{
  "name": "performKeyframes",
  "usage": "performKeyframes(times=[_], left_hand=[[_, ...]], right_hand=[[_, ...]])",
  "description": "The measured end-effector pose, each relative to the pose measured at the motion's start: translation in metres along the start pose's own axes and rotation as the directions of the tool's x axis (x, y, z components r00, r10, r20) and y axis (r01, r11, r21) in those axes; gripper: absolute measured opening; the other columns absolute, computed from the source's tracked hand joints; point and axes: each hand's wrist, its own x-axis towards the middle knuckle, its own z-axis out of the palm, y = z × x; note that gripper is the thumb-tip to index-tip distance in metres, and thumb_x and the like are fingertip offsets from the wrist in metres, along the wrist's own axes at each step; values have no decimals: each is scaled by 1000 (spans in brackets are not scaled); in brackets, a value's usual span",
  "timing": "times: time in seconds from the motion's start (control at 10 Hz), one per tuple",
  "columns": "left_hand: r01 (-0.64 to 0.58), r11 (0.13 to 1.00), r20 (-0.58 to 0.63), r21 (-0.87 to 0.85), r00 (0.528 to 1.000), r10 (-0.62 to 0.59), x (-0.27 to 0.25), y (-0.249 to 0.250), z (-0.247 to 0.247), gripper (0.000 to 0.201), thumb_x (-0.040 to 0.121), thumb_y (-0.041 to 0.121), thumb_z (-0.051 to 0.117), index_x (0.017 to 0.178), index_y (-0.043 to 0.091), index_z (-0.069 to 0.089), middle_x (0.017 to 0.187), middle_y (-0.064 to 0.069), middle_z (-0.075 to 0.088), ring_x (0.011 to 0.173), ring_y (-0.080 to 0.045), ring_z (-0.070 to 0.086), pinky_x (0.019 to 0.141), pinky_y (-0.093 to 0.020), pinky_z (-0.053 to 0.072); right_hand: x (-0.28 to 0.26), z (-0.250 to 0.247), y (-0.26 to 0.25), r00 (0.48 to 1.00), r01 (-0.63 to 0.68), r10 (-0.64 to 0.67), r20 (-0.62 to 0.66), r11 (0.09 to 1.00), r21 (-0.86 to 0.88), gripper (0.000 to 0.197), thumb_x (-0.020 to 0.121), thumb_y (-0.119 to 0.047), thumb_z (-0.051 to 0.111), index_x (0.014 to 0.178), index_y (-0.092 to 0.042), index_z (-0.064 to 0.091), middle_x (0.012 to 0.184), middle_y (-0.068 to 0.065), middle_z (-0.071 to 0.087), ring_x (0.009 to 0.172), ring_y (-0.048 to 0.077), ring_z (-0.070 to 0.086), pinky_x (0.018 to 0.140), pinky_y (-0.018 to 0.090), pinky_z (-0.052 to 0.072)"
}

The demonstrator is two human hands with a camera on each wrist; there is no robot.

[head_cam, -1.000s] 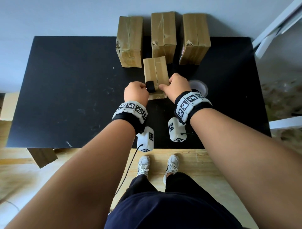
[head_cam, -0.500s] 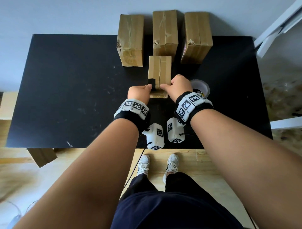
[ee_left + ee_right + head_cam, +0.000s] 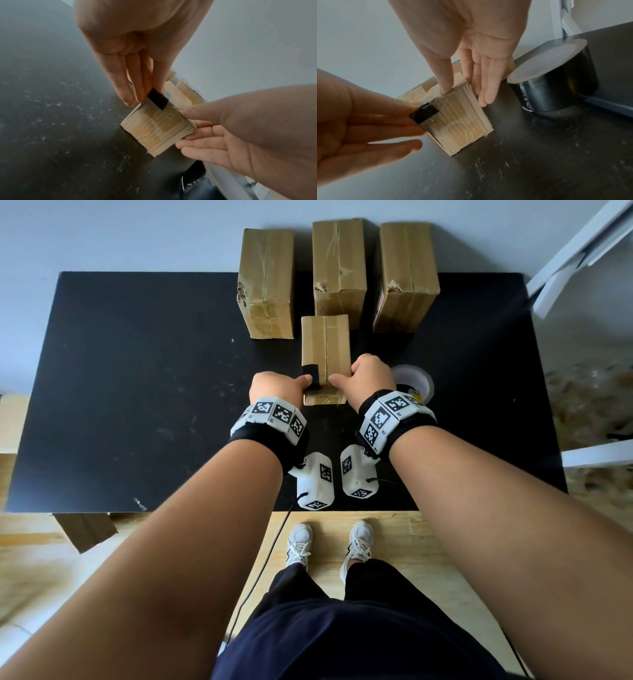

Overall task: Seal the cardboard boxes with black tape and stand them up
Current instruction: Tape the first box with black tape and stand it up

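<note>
A small cardboard box point(image 3: 325, 347) lies flat on the black table point(image 3: 137, 371), its near end towards me. A short piece of black tape point(image 3: 311, 371) sits on its near left corner and folds over the edge point(image 3: 157, 100). My left hand point(image 3: 294, 383) pinches that tape between thumb and straight fingers point(image 3: 123, 89) at the corner. My right hand point(image 3: 363, 374) grips the box's near right corner, thumb on top point(image 3: 445, 86) and fingers down its right side. The black tape roll point(image 3: 554, 83) stands just right of that hand.
Three larger taped cardboard boxes point(image 3: 267, 282) point(image 3: 338, 268) point(image 3: 407, 275) stand upright in a row at the table's far edge, right behind the small box. A white frame point(image 3: 575, 251) stands off the table's right side. The table's left half is bare.
The small box has been turned from slanted to straight. My left hand has drawn back to the box's near edge, bringing the tape over the corner. The right hand stays on the box.
</note>
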Motion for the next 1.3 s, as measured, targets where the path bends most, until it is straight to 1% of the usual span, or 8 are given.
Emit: performKeyframes(times=[0.1,0.3,0.5,0.6,0.7,0.8,0.9,1.3], left_hand=[[-89,972,-72,-217,995,75,-4,-7,4,38,74,43,69,90,9,69,95,-13,72,89,-29,69,82,-43,57],[-42,999,-10,35,999,42,-18,9,0,41,89,44,58,102,6,66,97,-7,69,80,-22,65,51,-25,40],[-28,1000,15,-5,999,28,-23,8,9,38,98,24,45,127,0,50,122,-17,59,111,-30,58,85,-32,46],[-133,981,66,142,990,124,-24,17,7,41,99,12,41,137,-2,35,122,-15,56,111,-29,57,87,-32,46],[-99,989,82,112,993,90,-18,15,8,37,101,21,34,130,0,46,96,-12,56,82,-27,54,69,-31,43],[-95,995,147,-22,984,98,-15,9,16,49,103,33,28,127,-3,51,117,-20,58,111,-36,53,90,-36,42],[-76,997,156,11,985,73,-18,16,18,61,102,45,23,129,-2,51,128,-18,56,119,-31,52,96,-34,38],[-82,994,82,-73,993,88,-14,12,21,52,103,36,21,135,3,45,137,-17,49,124,-31,47,99,-34,35]], right_hand=[[-2,-1,1,1000,21,-21,-5,1000,1,32,88,-37,65,93,-14,44,90,4,52,82,20,51,66,31,36],[-1,1,3,1000,19,-19,-1,1000,18,42,88,-38,65,68,-22,32,69,-4,40,80,19,49,66,30,37],[0,1,5,999,45,-44,-9,999,24,48,88,-38,66,66,-24,26,67,-7,35,81,18,47,68,29,35],[-1,1,6,998,62,-62,-6,998,15,44,88,-38,64,68,-23,29,67,-7,34,81,19,47,68,30,34],[-1,0,8,996,93,-93,-13,996,16,33,88,-40,64,80,-19,40,67,-8,36,80,19,48,67,30,35],[0,0,12,994,107,-106,-14,994,28,33,87,-41,65,85,-16,44,67,-8,38,78,19,49,66,29,35],[2,0,14,994,113,-113,-3,992,53,33,87,-42,65,86,-14,47,67,-7,42,76,19,51,65,30,36],[5,-1,14,996,94,-94,9,994,50,44,85,-42,67,65,-23,33,66,-8,40,76,18,50,63,28,35]])
